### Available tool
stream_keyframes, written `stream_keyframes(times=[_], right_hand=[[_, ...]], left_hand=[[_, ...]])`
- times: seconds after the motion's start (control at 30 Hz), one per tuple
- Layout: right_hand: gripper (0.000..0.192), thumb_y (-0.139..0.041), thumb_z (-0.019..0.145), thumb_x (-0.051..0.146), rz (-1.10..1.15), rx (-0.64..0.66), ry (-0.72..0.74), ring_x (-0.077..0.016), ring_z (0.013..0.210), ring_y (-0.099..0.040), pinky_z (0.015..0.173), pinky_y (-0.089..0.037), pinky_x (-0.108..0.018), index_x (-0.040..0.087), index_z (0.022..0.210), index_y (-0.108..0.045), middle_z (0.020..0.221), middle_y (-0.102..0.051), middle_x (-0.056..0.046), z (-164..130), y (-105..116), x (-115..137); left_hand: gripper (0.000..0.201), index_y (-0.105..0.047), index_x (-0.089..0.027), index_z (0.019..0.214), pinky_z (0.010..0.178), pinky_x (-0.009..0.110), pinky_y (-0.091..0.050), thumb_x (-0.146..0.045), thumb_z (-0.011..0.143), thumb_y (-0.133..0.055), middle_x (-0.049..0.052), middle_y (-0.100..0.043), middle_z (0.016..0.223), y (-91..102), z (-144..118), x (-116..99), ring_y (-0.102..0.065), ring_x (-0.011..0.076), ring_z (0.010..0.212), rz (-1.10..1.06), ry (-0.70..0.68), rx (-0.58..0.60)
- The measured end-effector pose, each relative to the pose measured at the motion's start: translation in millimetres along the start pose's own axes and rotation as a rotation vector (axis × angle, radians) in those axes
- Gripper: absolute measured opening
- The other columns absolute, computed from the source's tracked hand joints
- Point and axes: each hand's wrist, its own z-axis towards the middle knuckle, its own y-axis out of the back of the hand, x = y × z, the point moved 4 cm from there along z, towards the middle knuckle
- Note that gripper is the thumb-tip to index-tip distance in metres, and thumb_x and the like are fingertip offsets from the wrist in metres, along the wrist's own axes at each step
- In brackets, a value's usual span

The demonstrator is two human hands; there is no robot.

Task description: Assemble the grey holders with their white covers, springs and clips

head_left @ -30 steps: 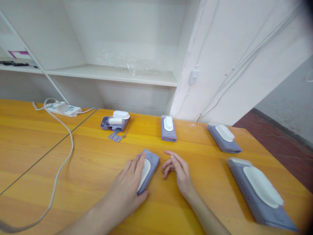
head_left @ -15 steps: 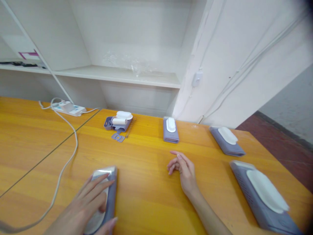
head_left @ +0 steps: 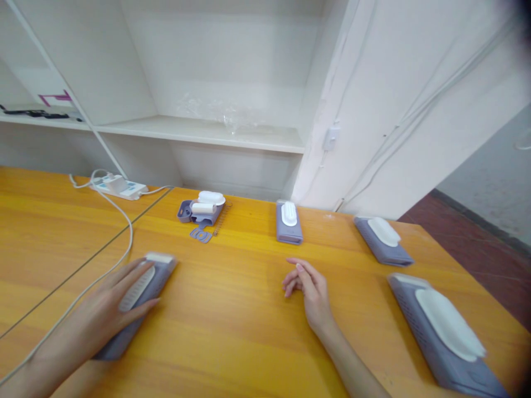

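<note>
My left hand lies over a purple-grey plastic case at the left of the table, with fingers along one side and the thumb along the other. The case is tilted, its far end pointing right; a white ribbed oval piece on top shows between thumb and fingers. My right hand is over the middle of the table, fingers loosely bent, index finger stretched out, nothing in it. Beyond it stands a similar case with a white oval piece. Two more cases, a farther one and a nearer one, lie at the right.
Near the back edge sit small purple and white parts, a flat purple piece and a coil spring. A power strip with a white cable runs along the left. White shelving borders the table behind.
My left hand and the case under it have moved left and away from me, and the case has turned with its far end to the right. My right hand stays nearly in place.
</note>
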Motion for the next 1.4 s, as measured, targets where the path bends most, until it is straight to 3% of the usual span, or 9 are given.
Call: stream_keyframes(times=[0.13,0.27,0.57,0.77,1.1,1.23,1.4], right_hand=[[0.040,-0.047,0.086,0.049,-0.001,-0.009,0.002,-0.0134,0.046,-0.056,0.047,-0.042,-0.025,0.014,0.102,-0.057,0.062,-0.061,-0.001,0,0,0],[0.042,-0.048,0.085,0.051,0.009,-0.018,-0.003,-0.0132,0.046,-0.055,0.046,-0.043,-0.025,0.014,0.101,-0.058,0.061,-0.061,-0.001,1,-1,1],[0.043,-0.048,0.085,0.053,-0.009,-0.024,0.001,-0.0127,0.046,-0.055,0.046,-0.042,-0.025,0.014,0.100,-0.058,0.061,-0.061,-0.001,2,0,0],[0.040,-0.048,0.085,0.050,-0.012,-0.016,0.010,-0.0123,0.046,-0.055,0.047,-0.043,-0.024,0.014,0.101,-0.058,0.061,-0.061,-0.001,1,-1,0],[0.039,-0.047,0.087,0.048,-0.030,-0.004,0.020,-0.0120,0.046,-0.054,0.046,-0.042,-0.024,0.013,0.102,-0.057,0.062,-0.060,-0.001,1,-2,-1],[0.041,-0.047,0.086,0.049,-0.048,-0.001,0.019,-0.0119,0.045,-0.054,0.046,-0.042,-0.024,0.013,0.102,-0.057,0.062,-0.060,-0.001,2,-1,-3],[0.040,-0.047,0.086,0.049,-0.076,-0.001,0.026,-0.0117,0.046,-0.054,0.047,-0.042,-0.024,0.013,0.101,-0.058,0.062,-0.060,-0.001,1,-1,-3]], left_hand=[[0.052,-0.048,-0.030,0.119,0.095,0.044,-0.044,-0.059,0.076,-0.050,0.002,-0.052,0.126,5.3,14,-3,-0.054,0.0280,0.110,0.061,0.002,0.080],[0.046,-0.054,-0.025,0.107,0.093,0.043,-0.043,-0.060,0.079,-0.043,0.004,-0.059,0.109,10.9,30,-22,-0.057,0.0270,0.102,0.100,-0.001,0.075],[0.063,-0.046,-0.017,0.122,0.088,0.040,-0.041,-0.063,0.080,-0.038,0.014,-0.056,0.110,5.7,99,-83,-0.053,0.0308,0.106,0.182,0.022,0.008],[0.073,-0.040,-0.014,0.127,0.082,0.042,-0.041,-0.068,0.077,-0.039,0.019,-0.051,0.112,0.0,150,-111,-0.048,0.0350,0.105,0.236,0.143,-0.071],[0.083,-0.047,-0.010,0.119,0.078,0.054,-0.040,-0.077,0.073,-0.029,0.028,-0.045,0.116,-26.5,215,-108,-0.043,0.0429,0.108,0.139,0.327,-0.116],[0.082,-0.049,-0.017,0.121,0.080,0.057,-0.038,-0.078,0.069,-0.033,0.028,-0.044,0.123,-42.0,231,-100,-0.043,0.0444,0.110,0.139,0.421,-0.052],[0.072,-0.055,-0.020,0.116,0.080,0.055,-0.039,-0.073,0.071,-0.035,0.024,-0.055,0.113,-53.3,239,-93,-0.049,0.0426,0.106,0.105,0.438,0.059]])
